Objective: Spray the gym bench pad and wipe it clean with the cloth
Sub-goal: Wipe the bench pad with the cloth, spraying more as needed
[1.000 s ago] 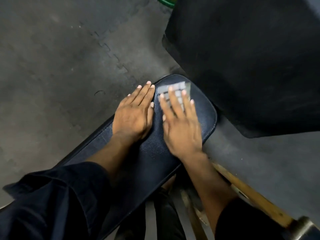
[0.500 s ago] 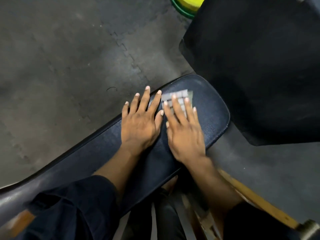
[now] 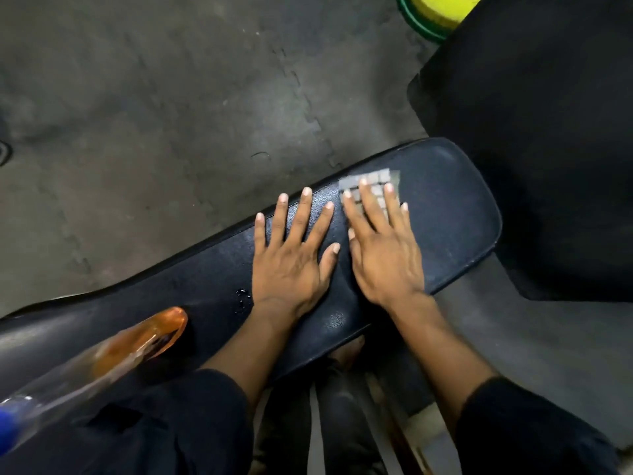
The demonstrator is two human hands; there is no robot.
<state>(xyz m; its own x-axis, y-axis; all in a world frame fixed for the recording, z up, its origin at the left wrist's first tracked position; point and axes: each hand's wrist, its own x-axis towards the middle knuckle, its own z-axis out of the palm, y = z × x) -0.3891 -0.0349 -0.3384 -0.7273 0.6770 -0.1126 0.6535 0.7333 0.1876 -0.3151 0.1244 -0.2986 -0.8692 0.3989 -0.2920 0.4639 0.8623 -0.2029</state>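
Observation:
The dark blue bench pad [image 3: 448, 231] runs diagonally from lower left to centre right. My left hand [image 3: 291, 265] lies flat on it with fingers spread and nothing in it. Beside it, my right hand [image 3: 385, 255] presses flat on a grey checked cloth [image 3: 375, 178], which shows only past the fingertips. A clear spray bottle [image 3: 137, 341] with orange liquid and a blue cap lies blurred on the pad at lower left. Small wet drops [image 3: 243, 296] sit on the pad near my left wrist.
A large black padded part [image 3: 548, 149] stands right beyond the pad's rounded end. A yellow and green round object [image 3: 435, 12] sits at the top edge. Grey interlocking floor mats [image 3: 171, 114] spread to the left. Pale wooden pieces [image 3: 411, 440] lie under the bench.
Both hands, with the cloth, have slid back from the pad's rounded end toward me. My left fingers have spread apart. The spray bottle has come into view at lower left.

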